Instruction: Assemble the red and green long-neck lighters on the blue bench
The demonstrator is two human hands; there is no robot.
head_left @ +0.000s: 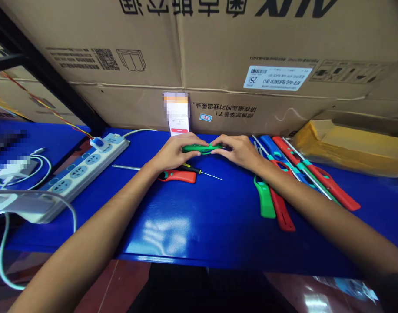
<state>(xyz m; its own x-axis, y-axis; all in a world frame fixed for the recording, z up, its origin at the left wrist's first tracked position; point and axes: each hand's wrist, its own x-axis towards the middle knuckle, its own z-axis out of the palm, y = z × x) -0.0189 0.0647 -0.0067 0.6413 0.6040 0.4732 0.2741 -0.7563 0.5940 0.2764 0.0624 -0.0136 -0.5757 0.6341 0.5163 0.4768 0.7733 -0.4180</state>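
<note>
Held level between my two hands above the blue table is a green lighter body (pixel 203 149), of the long-nosed kind. My left hand (pixel 173 153) pinches its left end between thumb and fingers. The fingers of my right hand (pixel 243 150) close on its right end. Just below my left hand lie a red long-nosed lighter (pixel 181 176), its metal tube (pixel 124 167) pointing left, and a thin screwdriver (pixel 193 169) with a black and yellow handle. Near my right forearm are a green lighter (pixel 266 202) and a red lighter (pixel 282 211), partly covered by the arm.
Several more red, blue and green lighters (pixel 336 187) are heaped at the right. A white power strip (pixel 88 171) with cables occupies the left side. Behind stand a large cardboard box (pixel 218 43), a propped phone (pixel 177 113) and an open yellow-taped carton (pixel 358 145).
</note>
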